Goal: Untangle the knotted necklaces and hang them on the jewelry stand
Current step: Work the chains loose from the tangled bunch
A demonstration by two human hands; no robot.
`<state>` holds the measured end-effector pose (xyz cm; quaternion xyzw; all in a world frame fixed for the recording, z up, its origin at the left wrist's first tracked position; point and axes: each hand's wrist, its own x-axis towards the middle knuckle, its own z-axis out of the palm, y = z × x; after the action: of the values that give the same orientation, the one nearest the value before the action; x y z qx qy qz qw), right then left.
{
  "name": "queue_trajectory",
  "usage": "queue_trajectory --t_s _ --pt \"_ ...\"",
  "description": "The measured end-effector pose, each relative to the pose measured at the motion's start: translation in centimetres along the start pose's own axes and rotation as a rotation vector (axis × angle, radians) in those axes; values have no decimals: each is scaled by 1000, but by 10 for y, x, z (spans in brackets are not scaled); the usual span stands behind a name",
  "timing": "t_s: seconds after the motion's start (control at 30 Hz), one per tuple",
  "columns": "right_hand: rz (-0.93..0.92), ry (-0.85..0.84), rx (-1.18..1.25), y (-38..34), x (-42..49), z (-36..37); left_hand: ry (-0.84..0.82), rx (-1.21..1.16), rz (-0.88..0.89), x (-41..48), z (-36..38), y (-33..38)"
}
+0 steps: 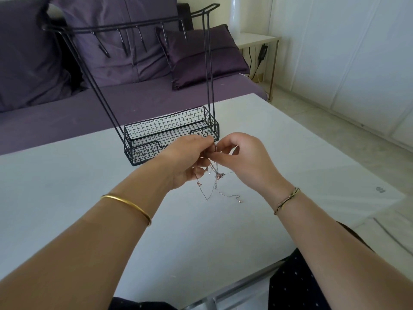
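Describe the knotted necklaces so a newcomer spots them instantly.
Over the white table, just in front of the black wire stand, the left hand and right hand meet. Between them dangles a clump of thin silver and rose chains, loose and tangled, unlike the bangle and cord bracelet worn on the wrists.

A home living room: a purple fabric sofa [134, 101] piled with glossy purple satin cushions [201, 59] stands behind a white table [67, 186], beside a small white side table [257, 39] and pale tiled floor [324, 130].
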<state>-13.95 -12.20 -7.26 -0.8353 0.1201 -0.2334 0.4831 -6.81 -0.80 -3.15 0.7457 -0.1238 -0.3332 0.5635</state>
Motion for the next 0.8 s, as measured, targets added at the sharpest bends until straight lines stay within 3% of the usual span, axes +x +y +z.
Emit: queue_trajectory --t_s 0.37,0.67,0.8 --pt "50 81 94 7 3 -1 72 41 -36 -1 1 1" --pt "-117 69 -331 7 -2 5 93 57 -33 -2 4 3" --pt "-35 76 -159 5 2 4 98 51 -26 1 0 0"
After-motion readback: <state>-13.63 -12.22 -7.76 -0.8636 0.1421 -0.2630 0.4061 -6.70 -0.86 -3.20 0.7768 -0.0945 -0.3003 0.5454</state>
